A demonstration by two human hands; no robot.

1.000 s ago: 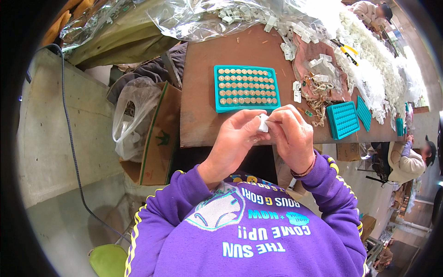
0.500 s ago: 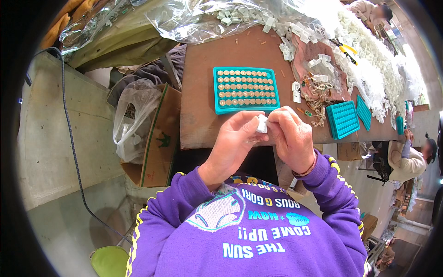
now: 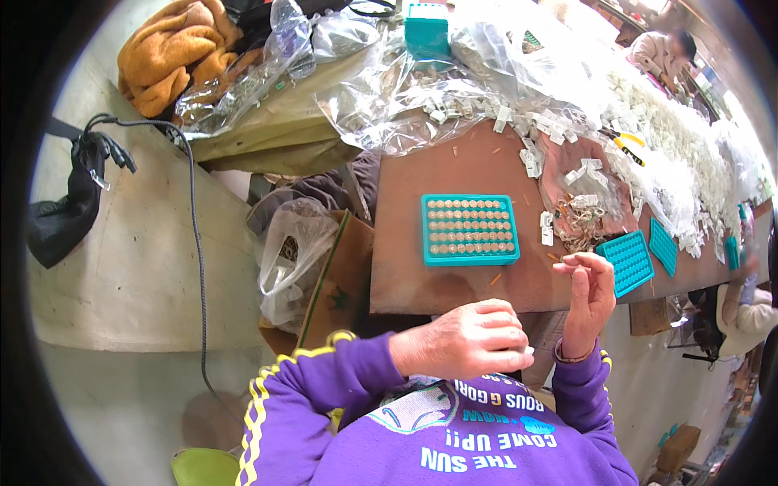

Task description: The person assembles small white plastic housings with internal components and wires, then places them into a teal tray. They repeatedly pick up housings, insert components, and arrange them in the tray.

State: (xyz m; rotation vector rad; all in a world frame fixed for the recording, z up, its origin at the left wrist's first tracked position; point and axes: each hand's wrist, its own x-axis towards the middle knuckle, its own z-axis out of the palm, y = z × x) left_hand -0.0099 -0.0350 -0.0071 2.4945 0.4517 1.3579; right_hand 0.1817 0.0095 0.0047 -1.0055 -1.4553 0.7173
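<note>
My left hand (image 3: pixel 468 340) is held low in front of my chest at the table's near edge, its back turned up and its fingers curled in. Whatever it may hold is hidden; the white plastic piece is out of sight. To the right, my right hand (image 3: pixel 590 300) is raised with bent fingers and the thumb apart, and nothing shows between them. It is nearest a teal tray with empty pockets (image 3: pixel 626 263) and a tangle of thin wires (image 3: pixel 580 219). Beyond my left hand lies a teal tray (image 3: pixel 426 243) filled with rows of round, coin-like metal discs.
White plastic parts (image 3: pixel 664 162) heap up along the right, with yellow-handled pliers (image 3: pixel 624 147) among them. Clear plastic sheeting (image 3: pixel 381 105) covers the far side. A cardboard box (image 3: pixel 336 283) with a plastic bag (image 3: pixel 296 251) stands left of the table (image 3: pixel 397 194). Co-workers sit to the right.
My hands have come apart; earlier they held a white plastic piece together. The right has moved toward the wires and empty tray, the left has turned back-up. The view has shifted too.
</note>
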